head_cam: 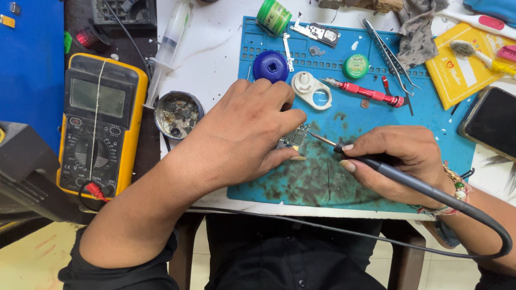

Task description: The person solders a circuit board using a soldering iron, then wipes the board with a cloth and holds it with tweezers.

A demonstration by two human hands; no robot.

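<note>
Soldering in hand, by the look of it: left hand [242, 134] pinning a small circuit board [294, 138] flat on the blue work mat [376, 115], fingers closed down on its left edge; right hand [398, 161] gripping a soldering iron [371, 164] pen-style, tip just touching the board's right edge. Calling next for a steady tip and a board held dead still (slipping seems the likeliest fault). Lying on the far side of the mat: a red screwdriver [365, 93], tweezers [389, 53], a green tin [273, 16]. Sitting at left beside the white table [215, 48], a yellow multimeter [99, 126]; at right, a dark phone [492, 123].
</note>
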